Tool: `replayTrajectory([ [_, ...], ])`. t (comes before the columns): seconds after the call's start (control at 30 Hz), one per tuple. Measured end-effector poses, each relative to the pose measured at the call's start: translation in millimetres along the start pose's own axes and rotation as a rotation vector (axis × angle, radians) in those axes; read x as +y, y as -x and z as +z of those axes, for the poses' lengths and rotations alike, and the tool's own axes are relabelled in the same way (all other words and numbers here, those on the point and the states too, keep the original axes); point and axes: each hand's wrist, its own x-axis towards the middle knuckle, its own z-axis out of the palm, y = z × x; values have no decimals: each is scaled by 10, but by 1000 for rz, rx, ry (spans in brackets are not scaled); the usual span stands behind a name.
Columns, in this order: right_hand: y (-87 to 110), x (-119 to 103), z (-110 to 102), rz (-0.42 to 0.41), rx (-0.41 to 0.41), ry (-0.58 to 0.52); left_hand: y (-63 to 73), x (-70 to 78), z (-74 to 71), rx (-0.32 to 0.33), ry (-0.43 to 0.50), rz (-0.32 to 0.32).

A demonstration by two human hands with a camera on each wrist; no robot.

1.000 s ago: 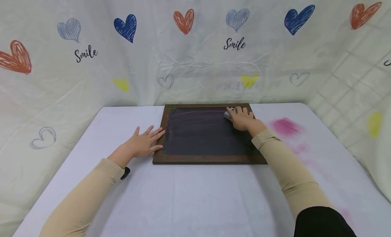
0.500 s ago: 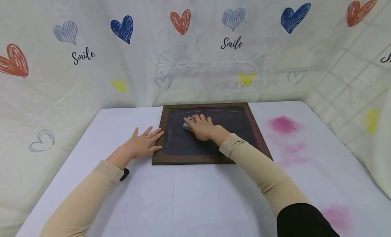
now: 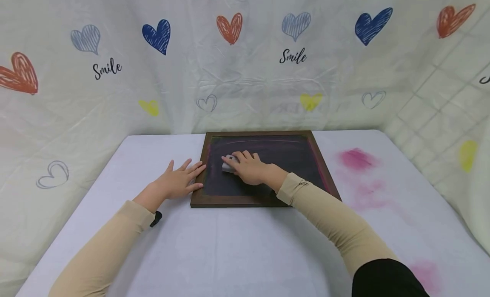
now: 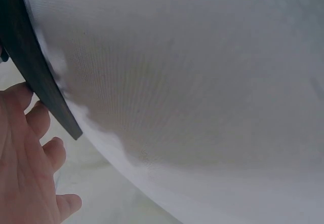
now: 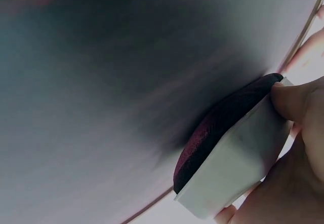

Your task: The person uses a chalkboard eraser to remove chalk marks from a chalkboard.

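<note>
One black board (image 3: 292, 173), flat on one white table (image 3: 172, 263), in the middle of the head view. Set inside one brown wooden rim (image 3: 233, 201), like a picture in its border. Thin pink lines (image 3: 264, 141) near the top of the board, and more pink down its right edge.

One eraser (image 3: 228, 166) on the left half of the board, at the fingers of the right hand (image 3: 250, 169). Two parts to it in the right wrist view: one whitish shell (image 5: 238, 158), with one dark pad (image 5: 217, 125) in it, tinted pink and turned to the board. Held by that right hand, thumb and fingers bent round the shell.

Left hand (image 3: 178, 182) just left of the board, fingers spread wide, tips touching the left side of the brown rim.

Two tan sleeves (image 3: 337, 224), from the lower left and lower right. Pink smudges (image 3: 357, 159) on the right of the table.

On the pale cloth (image 3: 245, 67) at the top and sides: three orange-red hearts (image 3: 229, 28), two dark blue hearts (image 3: 157, 36), two light blue hearts (image 3: 296, 25), three thin-line hearts (image 3: 374, 100), two yellow hearts (image 3: 311, 101) and two whole "Smile" words (image 3: 292, 56).
</note>
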Motion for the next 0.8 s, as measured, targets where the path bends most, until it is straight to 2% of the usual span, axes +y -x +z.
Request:
replayTrajectory([
  [0.13,68,335,13,80,23,-80,11,0,-11,6,4,7],
  [0.33,276,961,54,302,52,-175,14,-6,-17,10,13,12],
  [0.47,420,1217,63,415,66,-225,5,-12,-16,1,10,12],
  [0.63,478,1291,75,411,75,-241,-4,-20,-12,-9,2,11],
  [0.8,440,1119,75,302,77,-187,-1,-26,-11,-10,3,7],
])
